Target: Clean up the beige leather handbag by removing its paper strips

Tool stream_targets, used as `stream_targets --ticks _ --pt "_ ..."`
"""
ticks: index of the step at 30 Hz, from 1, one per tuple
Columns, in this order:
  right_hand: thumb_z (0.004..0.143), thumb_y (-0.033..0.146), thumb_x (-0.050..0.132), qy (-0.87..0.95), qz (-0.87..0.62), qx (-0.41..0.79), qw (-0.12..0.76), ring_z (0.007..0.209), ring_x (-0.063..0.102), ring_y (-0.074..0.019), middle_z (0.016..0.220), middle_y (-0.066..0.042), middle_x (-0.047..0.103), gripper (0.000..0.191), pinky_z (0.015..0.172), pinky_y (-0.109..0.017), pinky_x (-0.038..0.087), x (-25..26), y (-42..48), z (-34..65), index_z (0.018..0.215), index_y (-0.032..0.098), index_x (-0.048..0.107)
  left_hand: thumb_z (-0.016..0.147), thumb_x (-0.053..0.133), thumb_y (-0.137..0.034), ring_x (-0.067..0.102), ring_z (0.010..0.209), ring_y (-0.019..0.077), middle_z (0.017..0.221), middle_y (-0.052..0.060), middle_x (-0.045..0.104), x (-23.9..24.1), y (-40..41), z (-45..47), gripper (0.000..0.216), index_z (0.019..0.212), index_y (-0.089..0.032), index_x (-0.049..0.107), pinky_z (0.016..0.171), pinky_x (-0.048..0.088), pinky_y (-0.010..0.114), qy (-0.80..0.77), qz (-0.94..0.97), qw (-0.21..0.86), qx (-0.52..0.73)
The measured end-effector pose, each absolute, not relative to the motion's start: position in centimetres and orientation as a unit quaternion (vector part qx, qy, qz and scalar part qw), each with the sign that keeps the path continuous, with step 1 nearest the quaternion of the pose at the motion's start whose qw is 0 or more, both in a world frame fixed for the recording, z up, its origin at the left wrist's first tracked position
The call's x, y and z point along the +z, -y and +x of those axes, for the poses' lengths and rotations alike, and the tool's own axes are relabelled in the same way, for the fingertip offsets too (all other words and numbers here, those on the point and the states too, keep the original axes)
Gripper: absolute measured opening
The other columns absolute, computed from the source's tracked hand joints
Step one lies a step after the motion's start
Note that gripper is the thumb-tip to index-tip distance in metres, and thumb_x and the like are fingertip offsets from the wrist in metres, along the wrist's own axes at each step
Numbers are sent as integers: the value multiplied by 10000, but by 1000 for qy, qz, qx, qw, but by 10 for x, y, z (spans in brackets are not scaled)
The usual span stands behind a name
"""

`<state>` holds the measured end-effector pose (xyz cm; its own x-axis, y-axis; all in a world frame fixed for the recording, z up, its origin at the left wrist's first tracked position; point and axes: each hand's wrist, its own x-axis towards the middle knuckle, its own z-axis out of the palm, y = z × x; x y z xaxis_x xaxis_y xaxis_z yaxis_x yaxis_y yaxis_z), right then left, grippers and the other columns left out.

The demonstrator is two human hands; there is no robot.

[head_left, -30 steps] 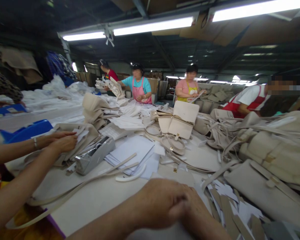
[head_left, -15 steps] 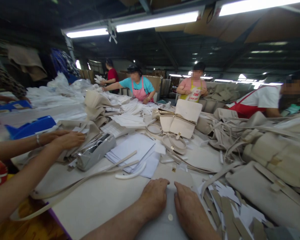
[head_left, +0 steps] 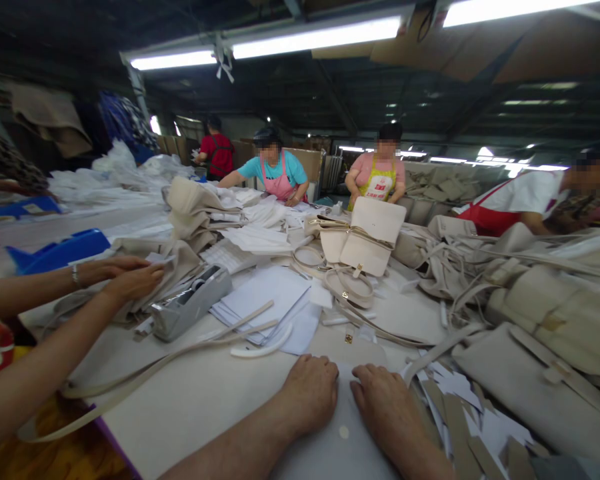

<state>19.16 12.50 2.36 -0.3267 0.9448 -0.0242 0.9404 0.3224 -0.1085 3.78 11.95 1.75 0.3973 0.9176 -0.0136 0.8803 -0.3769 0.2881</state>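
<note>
A pale beige handbag (head_left: 337, 450) lies in front of me at the bottom of the head view. Its flap (head_left: 320, 343) points away from me and bears a small gold clasp (head_left: 349, 339). A round whitish disc (head_left: 344, 433) shows on the greyish front. My left hand (head_left: 311, 392) is closed on the bag's left side near the fold, fingers bent over it. On the opposite side, my right hand (head_left: 386, 403) is closed on the bag too, its thumb along the front. Both sets of fingertips are partly hidden.
White paper sheets (head_left: 265, 300) and a grey tape dispenser (head_left: 190, 303) lie ahead left. Near them, a co-worker's hands (head_left: 135, 280) touch another bag. Scraps (head_left: 473, 420) and piled bags (head_left: 535, 373) are at right. An upright bag (head_left: 370, 233) stands ahead.
Both my hands have shifted slightly, fingers curling more over the bag near the flap's fold. The co-worker's hands at left moved a little left. The person in the yellow apron lowered their hands.
</note>
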Motion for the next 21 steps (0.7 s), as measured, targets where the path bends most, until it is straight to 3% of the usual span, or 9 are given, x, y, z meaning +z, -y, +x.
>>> stream_targets --ticks 3,13,21 --pt "895 251 312 810 -582 64 1 881 614 -252 871 -77 680 323 783 -390 392 20 -123 191 870 196 630 856 353 -229 575 978 250 994 103 635 17 -119 36 283 978 -152 597 915 416 425 -542 827 136 63" --pt "898 243 268 838 -543 58 -24 895 605 -274 903 -96 669 370 760 -417 403 13 -130 196 862 181 631 770 456 -385 541 1082 296 1164 147 599 35 -142 24 482 1184 -160 559 910 432 443 -482 846 223 -44" --pt "867 252 313 827 -555 90 -19 910 593 -262 918 -107 654 337 802 -414 407 17 -128 195 867 174 641 690 558 -509 574 1047 293 1150 132 617 36 -172 23 572 1158 -183 598 893 452 391 -430 843 295 -130"
